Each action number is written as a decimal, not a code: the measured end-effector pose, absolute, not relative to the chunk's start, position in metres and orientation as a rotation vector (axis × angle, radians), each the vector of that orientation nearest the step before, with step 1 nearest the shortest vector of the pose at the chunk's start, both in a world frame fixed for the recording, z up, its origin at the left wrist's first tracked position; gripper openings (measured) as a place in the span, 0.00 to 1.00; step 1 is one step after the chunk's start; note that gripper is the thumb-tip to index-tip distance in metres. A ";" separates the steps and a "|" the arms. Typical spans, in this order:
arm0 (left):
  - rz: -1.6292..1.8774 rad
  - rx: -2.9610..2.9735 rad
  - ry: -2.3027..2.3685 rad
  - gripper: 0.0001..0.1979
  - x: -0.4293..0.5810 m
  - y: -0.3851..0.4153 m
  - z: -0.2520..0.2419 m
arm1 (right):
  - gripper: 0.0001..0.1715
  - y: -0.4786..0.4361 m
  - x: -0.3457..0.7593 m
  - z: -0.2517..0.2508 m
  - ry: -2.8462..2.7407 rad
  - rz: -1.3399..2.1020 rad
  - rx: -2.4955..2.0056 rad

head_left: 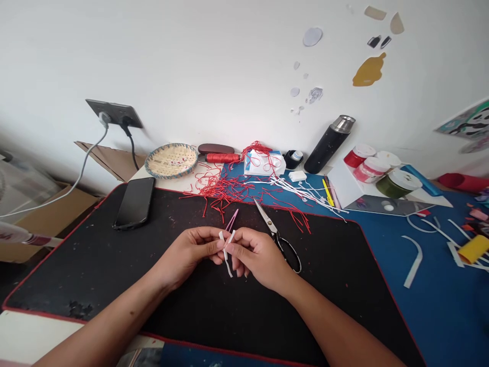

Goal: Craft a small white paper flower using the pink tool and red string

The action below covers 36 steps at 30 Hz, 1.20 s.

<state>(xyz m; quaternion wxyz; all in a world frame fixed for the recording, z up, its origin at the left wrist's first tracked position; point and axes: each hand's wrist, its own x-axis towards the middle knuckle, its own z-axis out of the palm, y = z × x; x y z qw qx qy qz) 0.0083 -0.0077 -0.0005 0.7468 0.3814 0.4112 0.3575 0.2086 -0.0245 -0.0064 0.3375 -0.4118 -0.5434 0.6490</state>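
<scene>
Over the middle of a black desk mat (95,265), my left hand (191,251) and my right hand (256,255) meet fingertip to fingertip. Both pinch a thin white strip (226,255) that is bent between them, one end hanging down. A pink stick-like tool (231,220) rises from my right hand's fingers. Scissors (278,235) lie on the mat just right of my right hand, blades pointing away.
A black phone (134,202) lies at the mat's far left. Red thread scraps (225,191), a woven basket (171,160), a red spool (222,158), a black flask (329,144), tape rolls (376,168) and white strips (414,260) crowd the back and right.
</scene>
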 end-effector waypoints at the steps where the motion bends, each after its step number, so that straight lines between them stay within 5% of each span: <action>1: 0.778 0.841 0.899 0.18 0.008 -0.008 -0.001 | 0.16 -0.024 0.209 -0.006 -1.407 1.708 -1.069; 36: 0.837 0.938 0.944 0.17 0.011 -0.011 0.004 | 0.26 -0.018 0.208 -0.009 -1.273 1.802 -1.092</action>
